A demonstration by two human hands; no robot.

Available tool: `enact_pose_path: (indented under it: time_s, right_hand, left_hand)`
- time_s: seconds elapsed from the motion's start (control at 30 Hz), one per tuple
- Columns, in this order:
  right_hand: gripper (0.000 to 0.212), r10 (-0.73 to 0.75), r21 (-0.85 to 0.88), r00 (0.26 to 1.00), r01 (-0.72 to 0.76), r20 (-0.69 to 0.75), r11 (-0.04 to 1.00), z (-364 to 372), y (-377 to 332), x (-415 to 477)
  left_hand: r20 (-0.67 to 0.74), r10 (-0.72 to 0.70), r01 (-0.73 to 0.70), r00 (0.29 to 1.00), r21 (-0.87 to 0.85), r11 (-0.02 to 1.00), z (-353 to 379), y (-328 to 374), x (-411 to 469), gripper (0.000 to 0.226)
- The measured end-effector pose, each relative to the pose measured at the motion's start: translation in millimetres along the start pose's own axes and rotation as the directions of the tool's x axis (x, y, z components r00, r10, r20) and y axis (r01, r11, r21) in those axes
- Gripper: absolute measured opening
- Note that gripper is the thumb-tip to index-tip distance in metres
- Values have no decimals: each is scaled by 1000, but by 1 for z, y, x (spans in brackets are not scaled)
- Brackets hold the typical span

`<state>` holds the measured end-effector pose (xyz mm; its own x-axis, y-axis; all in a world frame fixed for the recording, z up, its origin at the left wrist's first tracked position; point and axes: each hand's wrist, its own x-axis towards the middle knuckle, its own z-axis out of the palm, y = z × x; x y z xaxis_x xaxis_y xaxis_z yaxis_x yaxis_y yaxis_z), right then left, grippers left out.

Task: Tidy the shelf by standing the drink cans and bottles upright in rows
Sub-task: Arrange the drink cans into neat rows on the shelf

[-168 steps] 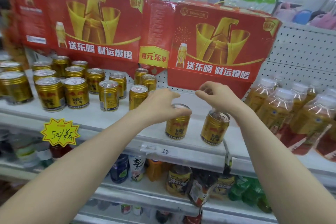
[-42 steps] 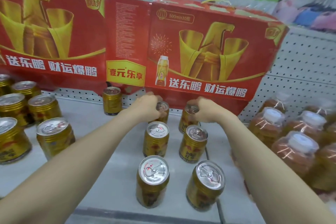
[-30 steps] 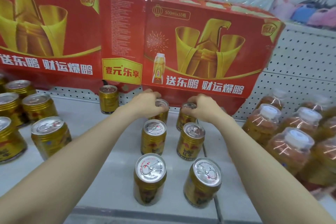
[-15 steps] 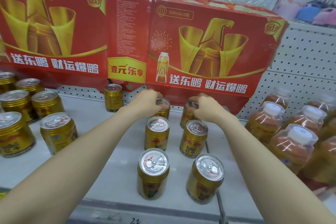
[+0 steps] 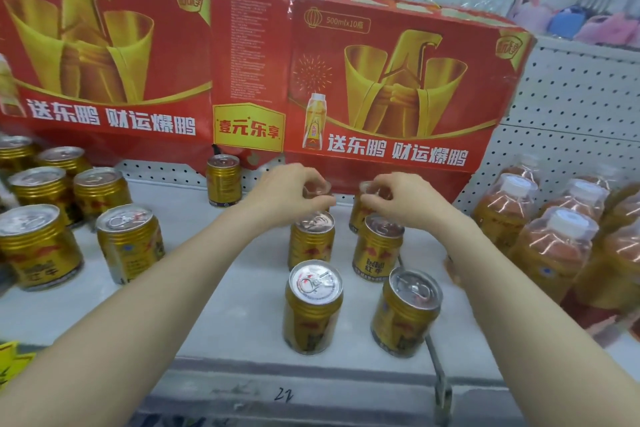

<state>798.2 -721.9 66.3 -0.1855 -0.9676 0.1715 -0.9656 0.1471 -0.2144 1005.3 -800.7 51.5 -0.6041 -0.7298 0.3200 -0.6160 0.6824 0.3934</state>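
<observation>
Gold drink cans stand upright in two columns on the white shelf [image 5: 221, 319]. The front pair are the left front can [image 5: 313, 310] and right front can [image 5: 406, 311]; a middle pair stands behind them, the middle left can [image 5: 310, 243] and the middle right can [image 5: 377, 250]. My left hand [image 5: 289, 192] grips the top of the rear left can [image 5: 318, 188], mostly hidden by my fingers. My right hand [image 5: 403, 199] holds the rear right can [image 5: 360, 215] from above. Both rear cans sit just under the red carton [image 5: 398, 87].
A single gold can [image 5: 224, 180] stands at the back, left of my hands. Several more gold cans [image 5: 38, 246] crowd the left of the shelf. Capped bottles of orange drink [image 5: 547, 250] fill the right. White pegboard [image 5: 571, 107] backs the shelf.
Both hands have stayed on the two rear cans near the back wall. The view has dropped slightly, bringing the shelf's front edge into sight.
</observation>
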Motion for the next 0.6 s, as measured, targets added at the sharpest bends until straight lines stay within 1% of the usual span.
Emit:
enact_pose_path:
  time_s: [0.07,0.1,0.17,0.23,0.33,0.4,0.47,0.5,0.53,0.57,0.6]
  right_hand:
    - [42,30,-19,995,-28,96,999,-4,-9,-18]
    - [45,44,-38,991,-40,124,998,-4,-15,-29]
    - [48,57,-81,990,-46,130,996,-5,-22,-40]
    - [45,71,-108,992,-59,106,992,-1,-27,-49]
    - [41,78,-77,991,-70,105,995,0,-30,-59]
    - [44,75,-54,993,-70,96,996,-1,-30,-63]
    - [51,85,-44,994,-82,73,996,1,-31,-69]
    - [53,83,-36,996,-82,41,996,3,-31,-72]
    - [54,83,-17,996,-83,-14,996,6,-31,-77]
    - [53,85,23,993,-83,-85,996,9,-30,-83]
    - [50,92,74,983,-81,-160,994,11,-30,-93]
  left_hand:
    - [177,53,-62,983,46,997,-5,3,-13,50]
    - [219,73,-91,973,77,993,-4,2,-19,55]
    - [215,76,-102,974,111,989,-1,2,-24,60]
    - [183,71,-91,981,103,991,1,4,-31,60]
    - [180,50,-66,982,82,994,0,8,-38,61]
    - [179,45,-59,983,75,995,-1,12,-43,60]
    - [138,39,-42,990,22,999,-2,14,-51,56]
    - [74,39,-37,997,-24,999,-3,15,-57,54]
    - [-19,44,-45,999,-77,996,-3,16,-64,51]
    - [-114,52,-67,992,-139,988,-5,17,-72,45]
    - [-180,57,-96,982,-210,973,-6,19,-81,38]
